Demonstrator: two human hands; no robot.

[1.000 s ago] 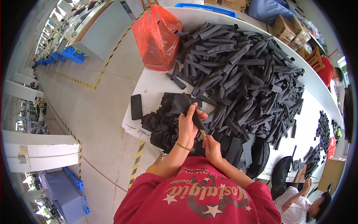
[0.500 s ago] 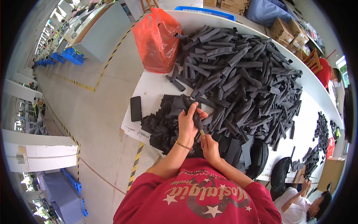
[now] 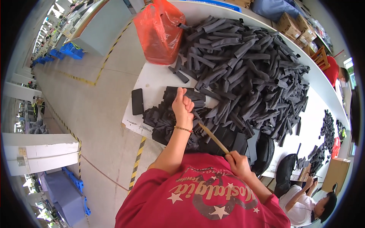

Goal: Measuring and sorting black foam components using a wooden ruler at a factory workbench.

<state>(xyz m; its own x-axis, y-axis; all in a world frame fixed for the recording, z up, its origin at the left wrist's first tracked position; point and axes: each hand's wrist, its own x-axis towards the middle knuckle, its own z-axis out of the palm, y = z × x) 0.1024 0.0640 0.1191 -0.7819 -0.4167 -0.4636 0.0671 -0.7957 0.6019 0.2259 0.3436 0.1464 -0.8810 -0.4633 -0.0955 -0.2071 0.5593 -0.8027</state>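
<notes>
My right hand (image 3: 239,163) is closed round one end of a flat light-brown stick (image 3: 215,139), which slants up and left. Off the fist of my left hand (image 3: 183,106) comes a narrow dark fabric piece (image 3: 197,115), reaching toward the stick's far tip; most of it is hidden in the fingers. Beneath that hand lie a crumpled heap of black fabric pieces (image 3: 159,121) and some flat black cloth (image 3: 194,98). Just beyond, a large pile of dark grey fabric tubes (image 3: 243,72) covers much of the white table (image 3: 146,81).
A black phone (image 3: 137,102) lies at the table's left edge, below a red plastic bag (image 3: 161,36). Black bags (image 3: 263,152) sit right of my right hand. Another person in white (image 3: 300,207) works at lower right. Cardboard boxes (image 3: 291,28) stand behind the raised table border.
My right hand has drawn back down and right, bringing more of the stick into view. My left hand has moved slightly up and left, its fingers now curled into a fist.
</notes>
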